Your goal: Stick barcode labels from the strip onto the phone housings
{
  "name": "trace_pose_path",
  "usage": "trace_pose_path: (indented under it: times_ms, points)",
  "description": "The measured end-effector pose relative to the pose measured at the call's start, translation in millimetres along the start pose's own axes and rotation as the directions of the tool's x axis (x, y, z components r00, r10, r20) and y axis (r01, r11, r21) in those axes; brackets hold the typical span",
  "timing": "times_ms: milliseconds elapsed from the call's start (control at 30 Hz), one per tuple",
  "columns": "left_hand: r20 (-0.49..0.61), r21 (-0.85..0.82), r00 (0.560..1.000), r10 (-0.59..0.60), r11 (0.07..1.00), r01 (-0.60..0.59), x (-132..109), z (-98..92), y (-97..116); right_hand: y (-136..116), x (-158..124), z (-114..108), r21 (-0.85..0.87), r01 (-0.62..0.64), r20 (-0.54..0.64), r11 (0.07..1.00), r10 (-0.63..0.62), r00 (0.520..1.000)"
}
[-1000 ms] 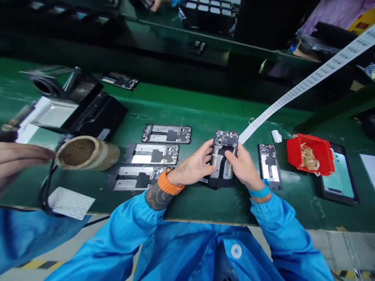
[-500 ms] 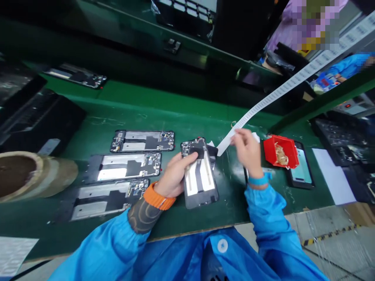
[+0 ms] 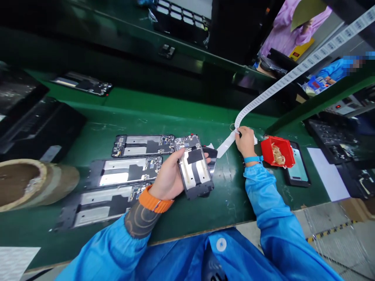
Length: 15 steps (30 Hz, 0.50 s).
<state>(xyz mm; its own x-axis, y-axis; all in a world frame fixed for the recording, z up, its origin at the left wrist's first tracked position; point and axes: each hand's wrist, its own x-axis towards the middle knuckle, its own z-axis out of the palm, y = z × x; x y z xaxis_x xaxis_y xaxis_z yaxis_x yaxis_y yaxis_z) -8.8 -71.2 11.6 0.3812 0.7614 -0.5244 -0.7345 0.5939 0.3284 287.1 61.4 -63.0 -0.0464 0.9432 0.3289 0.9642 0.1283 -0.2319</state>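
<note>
My left hand point(image 3: 170, 177), with an orange watch band at its wrist, grips an opened phone point(image 3: 195, 166) with bare metal inside and a circuit board at the top end. The thumb lies along its left edge and fingertips show at the right edge. My right hand point(image 3: 245, 141) is closed on a white strip of printed labels point(image 3: 263, 91), which bends where the fingers pinch it. The lower end of that strip reaches a dark, shiny piece point(image 3: 211, 156) beside the phone. Three more opened phones, one of them the nearest to the back point(image 3: 143, 145), lie in a column left of my left hand.
A red bin point(image 3: 277, 152) of rubber bands stands right of my right hand, beside a phone in a dark tray point(image 3: 300, 168). A big cardboard tube point(image 3: 55, 183) and black boxes point(image 3: 52, 128) occupy the left. A green post point(image 3: 316, 97) slants at the right.
My right hand has closed on the label strip, which now bends sharply at the fingers. My left hand's thumb has shifted from across the phone to its left edge.
</note>
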Motion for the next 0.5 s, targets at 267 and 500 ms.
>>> trace_pose_path:
  times_ms: [267,500]
  points:
    - [-0.013,0.021,1.0,0.026,0.999,-0.026,3.0,-1.7,-1.4,-1.4,0.3,1.5,-0.051,0.067,0.016,0.996,-0.066,0.998]
    - [0.045,-0.014,0.997,0.055,0.998,-0.054,3.4,-1.4,-0.2,-1.9,-1.2,1.8,-0.038,0.122,-0.002,0.992,-0.122,0.993]
